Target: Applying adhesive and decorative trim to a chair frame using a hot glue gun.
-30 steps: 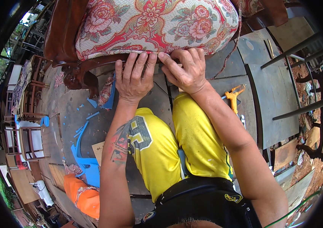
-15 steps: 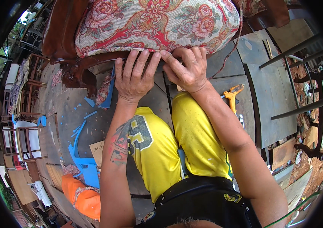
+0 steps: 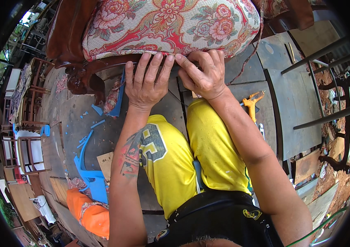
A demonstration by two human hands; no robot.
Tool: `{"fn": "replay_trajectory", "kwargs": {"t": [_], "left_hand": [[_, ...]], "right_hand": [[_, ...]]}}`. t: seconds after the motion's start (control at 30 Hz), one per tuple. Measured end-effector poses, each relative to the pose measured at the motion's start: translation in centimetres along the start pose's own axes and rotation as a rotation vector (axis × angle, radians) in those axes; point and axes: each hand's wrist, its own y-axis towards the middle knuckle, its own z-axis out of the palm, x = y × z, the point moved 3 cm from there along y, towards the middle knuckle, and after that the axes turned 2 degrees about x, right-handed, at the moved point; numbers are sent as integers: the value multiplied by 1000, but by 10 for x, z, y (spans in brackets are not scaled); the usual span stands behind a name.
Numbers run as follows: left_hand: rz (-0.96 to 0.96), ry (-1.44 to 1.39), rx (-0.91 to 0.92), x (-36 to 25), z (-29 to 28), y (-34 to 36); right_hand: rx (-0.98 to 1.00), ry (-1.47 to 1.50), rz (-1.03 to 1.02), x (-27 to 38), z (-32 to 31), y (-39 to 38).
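Note:
A floral upholstered seat (image 3: pixel 164 26) in cream, red and green sits in a dark carved wooden chair frame (image 3: pixel 66 37) before me. Along its near lower edge runs a thin patterned trim (image 3: pixel 113 53). My left hand (image 3: pixel 148 84) lies with its fingers stretched out, their tips pressing on the trim and the wooden rail. Close beside it, my right hand (image 3: pixel 203 74) is closed in a pinch at the same edge, thumb and forefinger on the trim. A loose thin cord (image 3: pixel 252 53) hangs from the seat's right side down toward my right wrist.
On the floor right of my knees lies an orange glue gun (image 3: pixel 252 103). Blue plastic scraps (image 3: pixel 95 185) and an orange cloth (image 3: pixel 92 218) are at the left. Wooden chair frames (image 3: pixel 31 144) stand far left, metal bars (image 3: pixel 327 119) at the right.
Almost nothing differs. Both hands stay at the seat edge with only tiny shifts, and the view has moved very slightly.

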Motion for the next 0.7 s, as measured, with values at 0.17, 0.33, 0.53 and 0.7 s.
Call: {"fn": "replay_trajectory", "kwargs": {"t": [0.17, 0.33, 0.53, 0.7], "left_hand": [[-17, -8, -3, -1, -1, 0], [-22, -16, -7, -1, 0, 0], [-22, -17, -13, -1, 0, 1], [-27, -19, -11, -1, -1, 0]], "right_hand": [[10, -17, -3, 2, 0, 1], [1, -7, 8, 1, 1, 1], [-3, -7, 7, 1, 1, 0], [-6, -10, 9, 2, 1, 0]]}}
